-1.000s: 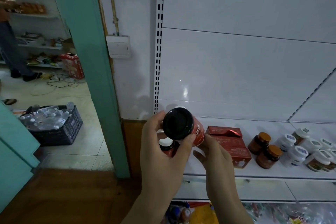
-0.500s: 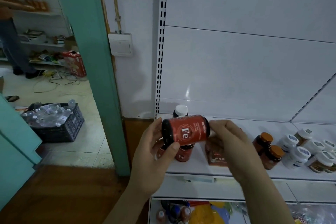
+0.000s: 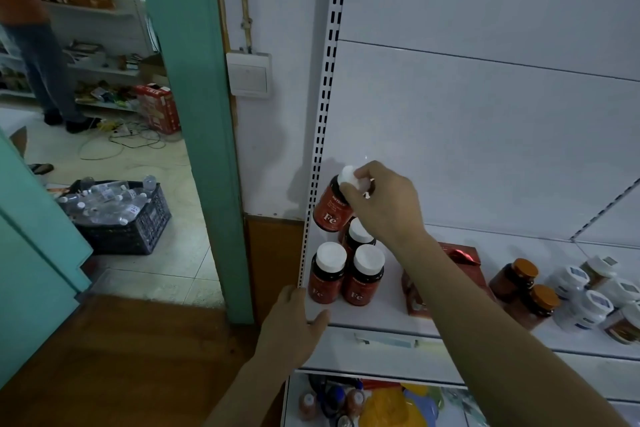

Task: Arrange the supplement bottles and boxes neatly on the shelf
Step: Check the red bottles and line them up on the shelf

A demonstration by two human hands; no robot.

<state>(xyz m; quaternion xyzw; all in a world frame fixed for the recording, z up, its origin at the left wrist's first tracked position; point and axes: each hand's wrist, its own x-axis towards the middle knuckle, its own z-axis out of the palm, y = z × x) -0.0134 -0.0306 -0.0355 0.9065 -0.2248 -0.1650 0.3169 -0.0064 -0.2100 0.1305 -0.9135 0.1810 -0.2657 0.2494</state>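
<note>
My right hand (image 3: pixel 382 204) pinches the white cap of a red "Fe" bottle (image 3: pixel 330 210), holding it tilted above the back left corner of the white shelf (image 3: pixel 388 308). Three more red Fe bottles stand below: two in front (image 3: pixel 327 272) (image 3: pixel 363 276) and one behind (image 3: pixel 358 236). My left hand (image 3: pixel 294 326) rests with relaxed fingers on the shelf's front left corner. A red box (image 3: pixel 460 258) lies partly hidden behind my right forearm.
Amber bottles with orange lids (image 3: pixel 514 279) and white bottles (image 3: pixel 588 302) crowd the shelf's right side. A lower shelf (image 3: pixel 381 402) holds mixed items. A teal door frame (image 3: pixel 207 135) stands left; beyond it a crate of water bottles (image 3: pixel 117 215) and a person (image 3: pixel 31 31).
My left hand let go of the red Fe bottle and dropped to the shelf edge. My right hand took it by the cap, turned it upright and carried it back over the shelf's left corner.
</note>
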